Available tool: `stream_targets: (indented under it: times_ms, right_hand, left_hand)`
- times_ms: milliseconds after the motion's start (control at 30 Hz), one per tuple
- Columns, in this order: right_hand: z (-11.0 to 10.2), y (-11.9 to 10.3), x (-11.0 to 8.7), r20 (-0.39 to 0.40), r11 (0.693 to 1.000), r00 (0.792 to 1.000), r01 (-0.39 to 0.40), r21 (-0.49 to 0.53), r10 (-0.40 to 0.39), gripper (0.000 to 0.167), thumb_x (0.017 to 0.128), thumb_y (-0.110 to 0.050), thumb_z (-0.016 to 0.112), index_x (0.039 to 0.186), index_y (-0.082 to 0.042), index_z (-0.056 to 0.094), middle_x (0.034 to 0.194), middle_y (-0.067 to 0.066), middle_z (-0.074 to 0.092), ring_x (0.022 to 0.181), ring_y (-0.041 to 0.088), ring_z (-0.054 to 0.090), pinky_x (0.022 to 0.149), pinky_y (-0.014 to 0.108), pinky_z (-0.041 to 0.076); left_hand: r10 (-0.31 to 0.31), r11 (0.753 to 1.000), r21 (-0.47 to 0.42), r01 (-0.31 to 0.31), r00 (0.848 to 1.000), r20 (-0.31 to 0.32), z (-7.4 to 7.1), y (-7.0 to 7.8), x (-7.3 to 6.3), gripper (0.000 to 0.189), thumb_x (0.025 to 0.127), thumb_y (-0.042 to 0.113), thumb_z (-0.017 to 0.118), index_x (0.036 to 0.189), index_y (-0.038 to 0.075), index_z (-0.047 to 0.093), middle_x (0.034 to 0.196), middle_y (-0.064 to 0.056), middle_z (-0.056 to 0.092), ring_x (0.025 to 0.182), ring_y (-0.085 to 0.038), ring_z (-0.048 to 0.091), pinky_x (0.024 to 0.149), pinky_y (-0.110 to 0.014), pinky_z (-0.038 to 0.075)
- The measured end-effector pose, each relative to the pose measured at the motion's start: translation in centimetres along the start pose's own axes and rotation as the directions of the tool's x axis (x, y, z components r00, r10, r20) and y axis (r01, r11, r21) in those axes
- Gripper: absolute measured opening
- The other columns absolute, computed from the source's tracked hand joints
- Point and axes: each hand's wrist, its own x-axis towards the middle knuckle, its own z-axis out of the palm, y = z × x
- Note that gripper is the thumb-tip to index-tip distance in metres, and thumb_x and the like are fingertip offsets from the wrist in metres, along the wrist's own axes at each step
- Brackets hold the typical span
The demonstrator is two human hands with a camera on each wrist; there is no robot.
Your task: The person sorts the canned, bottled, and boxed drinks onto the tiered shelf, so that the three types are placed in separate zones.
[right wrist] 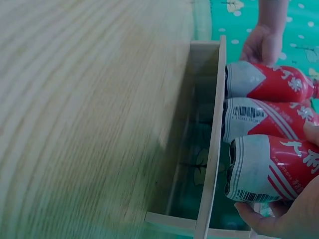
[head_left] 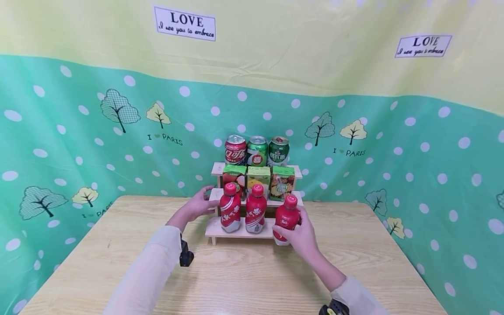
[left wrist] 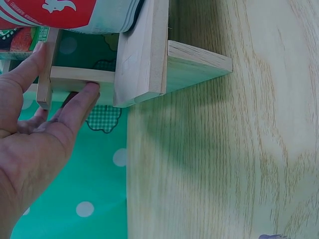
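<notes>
My right hand (head_left: 301,234) grips a red drink bottle (head_left: 287,217) with a white lower part, at the right end of the wooden rack's bottom tier (head_left: 240,232). In the right wrist view, this bottle's base (right wrist: 249,167) appears slightly off the board. Two matching bottles, one on the left (head_left: 230,209) and one in the middle (head_left: 256,210), stand upright on that tier. At the rack's left side my left hand (head_left: 197,204) holds the middle tier's end. The left wrist view has its thumb on the board (left wrist: 45,84) and fingers against the side frame (left wrist: 75,74).
On the middle tier stand three juice cartons, including a yellow-green one (head_left: 258,180). The top tier carries three cans, with a red one (head_left: 236,151) at left. Behind the wooden table (head_left: 236,280) hangs a green and yellow printed curtain (head_left: 244,113).
</notes>
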Motion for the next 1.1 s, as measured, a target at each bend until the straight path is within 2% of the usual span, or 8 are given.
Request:
stream_targets:
  times_ms: [233, 700, 1100]
  right_hand:
    - [0.3, 0.2, 1.0, -0.047, 1.0, 0.999, -0.017, -0.011, 0.016, 0.084, 0.073, -0.023, 0.081, 0.139, -0.02, 0.029, 0.134, 0.007, 0.047, 0.126, 0.03, 0.044, 0.096, 0.051, 0.05]
    - [1.8, 0.5, 2.3, -0.128, 0.998, 0.991, 0.037, 0.041, -0.032, 0.083, 0.072, -0.024, 0.081, 0.138, -0.019, 0.03, 0.134, 0.007, 0.048, 0.125, 0.029, 0.046, 0.096, 0.049, 0.05]
    - [3.2, 0.5, 3.3, -0.233, 0.999, 0.971, 0.036, -0.035, -0.043, 0.084, 0.072, -0.028, 0.081, 0.137, -0.016, 0.03, 0.132, 0.012, 0.049, 0.122, 0.031, 0.049, 0.099, 0.051, 0.047]
  left_hand:
    - [0.008, 1.0, -0.007, -0.008, 1.0, -0.003, 0.0, 0.1, 0.0, 0.076, 0.092, 0.006, 0.056, 0.15, 0.012, 0.008, 0.145, -0.033, 0.022, 0.128, -0.047, 0.039, 0.098, -0.049, 0.048]
    - [-0.007, 1.0, -0.01, 0.007, 1.0, -0.005, 0.1, 0.0, 0.0, 0.075, 0.092, 0.008, 0.057, 0.149, 0.013, 0.01, 0.145, -0.031, 0.022, 0.128, -0.046, 0.04, 0.098, -0.048, 0.048]
    - [-0.004, 1.0, -0.001, 0.004, 1.0, -0.005, 0.1, 0.0, 0.0, 0.076, 0.091, 0.01, 0.059, 0.149, 0.012, 0.009, 0.148, -0.031, 0.016, 0.13, -0.046, 0.037, 0.098, -0.049, 0.047]
